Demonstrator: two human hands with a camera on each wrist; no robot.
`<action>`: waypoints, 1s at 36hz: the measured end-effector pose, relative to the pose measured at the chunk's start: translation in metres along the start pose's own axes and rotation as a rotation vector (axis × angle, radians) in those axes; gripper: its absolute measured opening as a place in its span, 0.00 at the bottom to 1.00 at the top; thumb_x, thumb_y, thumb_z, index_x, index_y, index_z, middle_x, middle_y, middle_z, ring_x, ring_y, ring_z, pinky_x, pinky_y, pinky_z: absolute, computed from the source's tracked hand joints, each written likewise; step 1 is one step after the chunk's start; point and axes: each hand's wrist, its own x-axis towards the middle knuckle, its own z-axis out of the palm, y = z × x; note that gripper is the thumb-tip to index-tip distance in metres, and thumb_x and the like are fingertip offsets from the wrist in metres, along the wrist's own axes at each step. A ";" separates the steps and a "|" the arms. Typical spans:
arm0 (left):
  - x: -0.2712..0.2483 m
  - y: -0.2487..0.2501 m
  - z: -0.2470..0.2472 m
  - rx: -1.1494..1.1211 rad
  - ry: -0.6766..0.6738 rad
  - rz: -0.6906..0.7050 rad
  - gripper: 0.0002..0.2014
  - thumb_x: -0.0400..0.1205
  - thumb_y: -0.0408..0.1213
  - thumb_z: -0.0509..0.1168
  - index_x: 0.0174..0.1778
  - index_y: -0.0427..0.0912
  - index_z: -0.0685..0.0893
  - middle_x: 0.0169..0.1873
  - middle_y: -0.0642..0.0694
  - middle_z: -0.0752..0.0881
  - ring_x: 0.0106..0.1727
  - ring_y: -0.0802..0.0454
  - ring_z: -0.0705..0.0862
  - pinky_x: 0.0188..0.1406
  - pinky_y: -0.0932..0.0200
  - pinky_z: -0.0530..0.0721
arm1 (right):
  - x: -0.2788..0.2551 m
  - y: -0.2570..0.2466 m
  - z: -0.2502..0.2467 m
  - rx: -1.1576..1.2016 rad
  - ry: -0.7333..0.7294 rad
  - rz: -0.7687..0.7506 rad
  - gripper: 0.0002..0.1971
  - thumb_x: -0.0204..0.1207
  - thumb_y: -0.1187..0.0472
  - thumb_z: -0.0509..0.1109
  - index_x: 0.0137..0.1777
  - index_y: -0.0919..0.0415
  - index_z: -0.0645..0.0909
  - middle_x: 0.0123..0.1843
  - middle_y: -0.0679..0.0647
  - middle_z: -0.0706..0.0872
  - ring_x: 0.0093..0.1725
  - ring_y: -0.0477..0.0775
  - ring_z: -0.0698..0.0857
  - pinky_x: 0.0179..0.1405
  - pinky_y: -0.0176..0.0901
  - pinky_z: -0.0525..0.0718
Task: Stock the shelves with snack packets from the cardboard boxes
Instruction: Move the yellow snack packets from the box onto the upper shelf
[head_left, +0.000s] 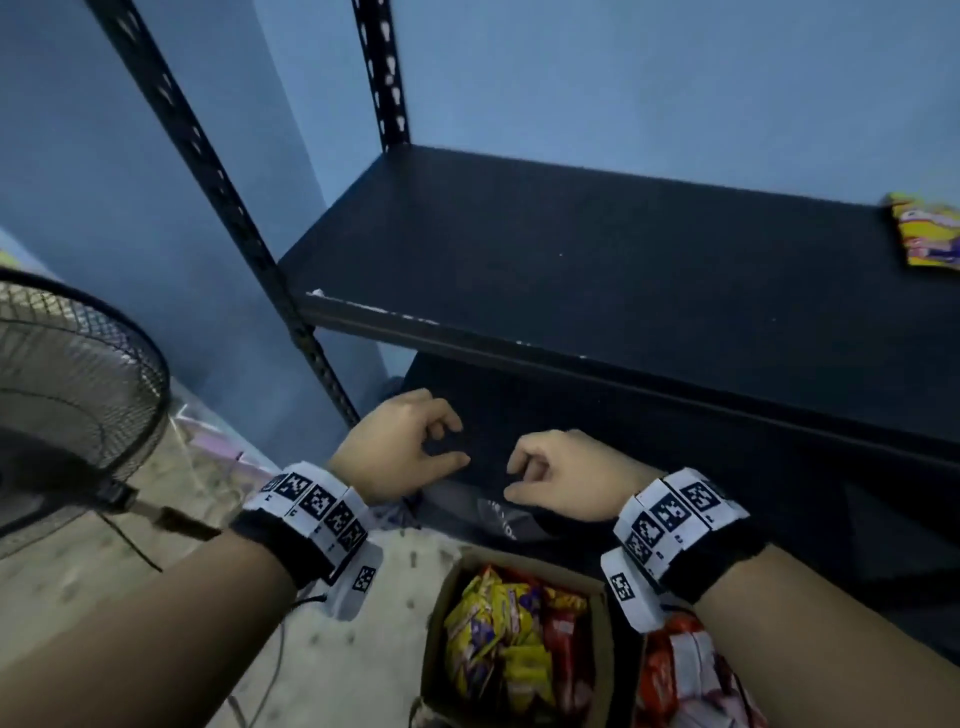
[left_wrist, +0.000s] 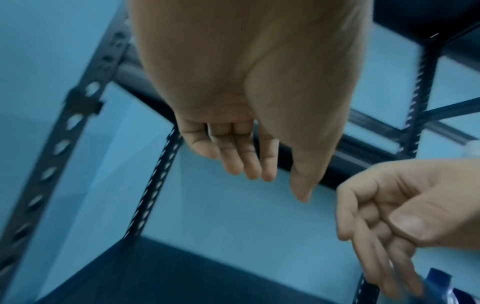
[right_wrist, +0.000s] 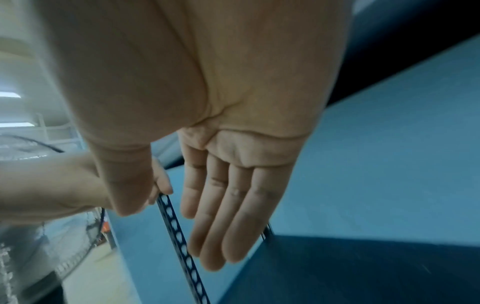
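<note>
Head view, left to right: we see a black mesh fan (head_left: 78, 384) at the left edge; then our left hand (head_left: 400, 447), fingers loosely bent and holding nothing, and just beside it our right hand (head_left: 566, 475), equally relaxed and empty (the wrist views show both sets of fingers nearly straight), both hovering in front of the dark shelf (head_left: 597, 260). Below the hands a cardboard box (head_left: 441, 623) holds yellow and red snack packets (head_left: 498, 634); more red packets (head_left: 675, 670) lie just right of it; one yellow packet (head_left: 927, 236) rests on the shelf's far right.
</note>
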 end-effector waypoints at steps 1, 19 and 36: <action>-0.002 -0.010 0.014 -0.014 -0.041 -0.024 0.18 0.76 0.53 0.78 0.58 0.51 0.87 0.46 0.56 0.79 0.44 0.60 0.79 0.48 0.57 0.83 | 0.007 0.010 0.014 0.011 -0.016 0.032 0.15 0.77 0.43 0.77 0.58 0.48 0.84 0.47 0.44 0.91 0.46 0.41 0.89 0.52 0.43 0.88; -0.046 -0.141 0.320 -0.196 -0.415 -0.507 0.23 0.73 0.52 0.79 0.62 0.51 0.84 0.52 0.50 0.83 0.55 0.47 0.84 0.58 0.49 0.85 | 0.085 0.230 0.271 0.068 -0.177 0.520 0.15 0.77 0.44 0.77 0.56 0.51 0.85 0.56 0.49 0.86 0.54 0.50 0.85 0.50 0.43 0.83; -0.028 -0.194 0.561 -0.382 -0.376 -0.704 0.38 0.77 0.54 0.75 0.80 0.53 0.65 0.70 0.51 0.82 0.66 0.45 0.84 0.65 0.43 0.85 | 0.209 0.360 0.403 0.103 -0.214 0.549 0.31 0.77 0.54 0.79 0.77 0.55 0.71 0.66 0.54 0.82 0.57 0.54 0.84 0.51 0.47 0.84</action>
